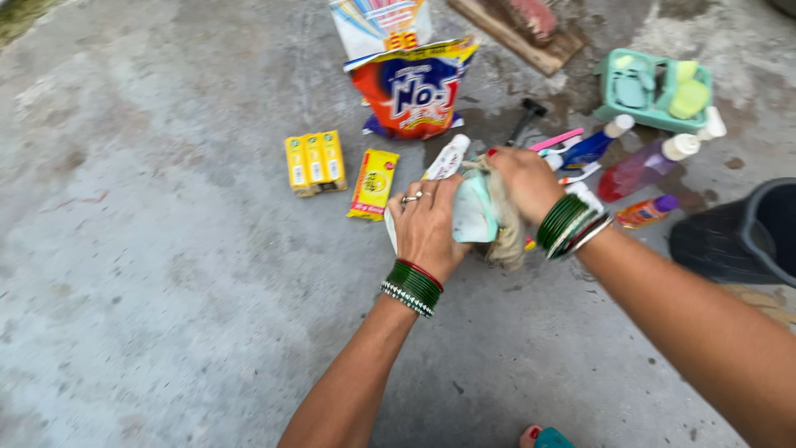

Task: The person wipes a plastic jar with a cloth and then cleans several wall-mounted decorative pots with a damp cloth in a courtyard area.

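1. Head view, counts: two bare hands meet over a grey concrete floor (166, 249). Between them is one pale teal, rounded plastic object (474, 211) with one frayed beige cloth rag (503, 228) hanging against it.
2. On the floor beyond the hands lie one block of three yellow wrapped soap bars (315, 162), one single yellow soap packet (373, 182), one red and blue detergent pouch (412, 91), one white printed bag (377, 23) behind that pouch, and one white tube (448, 158).
3. To the right I count one blue bottle with a white cap (595, 146), one pink bottle with a white cap (643, 164), one small orange bottle with a purple cap (647, 211), one pink toothbrush-like stick (555, 139), one mint green plastic caddy (651, 90) and one dark plastic tub (746, 236) at the edge.
4. One wooden-backed brush (522, 29) lies at the top.
5. Pose: the left hand (424, 228) comes up from below, back upward, fingers curled onto the near side of the teal object, one ring showing and green bangles at the wrist.
6. The right hand (524, 181) reaches in from the lower right, wrist bent, fingers closed around the rag and the far side of the object, green bangles on its wrist too.
7. The teal object sits just above the floor, at the centre of the scattered items, gripped from both sides.
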